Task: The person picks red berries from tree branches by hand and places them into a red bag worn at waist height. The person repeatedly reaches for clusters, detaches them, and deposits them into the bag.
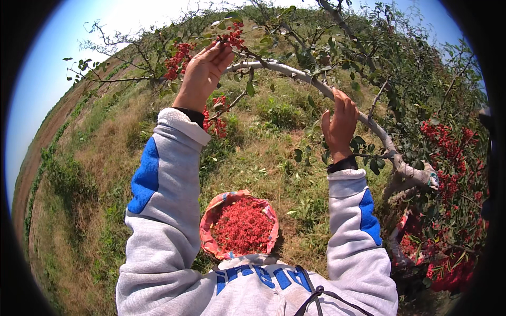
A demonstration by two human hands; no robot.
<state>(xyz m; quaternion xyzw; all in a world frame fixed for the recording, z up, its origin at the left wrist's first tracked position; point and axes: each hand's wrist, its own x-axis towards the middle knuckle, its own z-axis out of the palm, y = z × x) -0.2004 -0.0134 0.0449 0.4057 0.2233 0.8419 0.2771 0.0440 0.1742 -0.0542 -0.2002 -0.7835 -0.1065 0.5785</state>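
Note:
Raised at the upper left, my left hand [207,69] has its fingertips at a cluster of small red berries [233,36] on a tree branch. A second red cluster [178,60] hangs just left of that hand, and another [215,118] hangs below it, partly behind my wrist. My right hand [340,118] rests against the arching grey branch [292,72], with its fingers bent over the bark; the thumb stands apart. On the ground in front of me is a round container with a red patterned lining [204,229], filled with picked red berries [243,227].
Thorny, leafy branches [352,35] spread above and to the right. The thick limb [415,173] ends in a cut at the right. Beyond it are dense red berries [446,158] and another berry-filled container [411,245], partly hidden. Grass and weeds [118,158] cover the ground.

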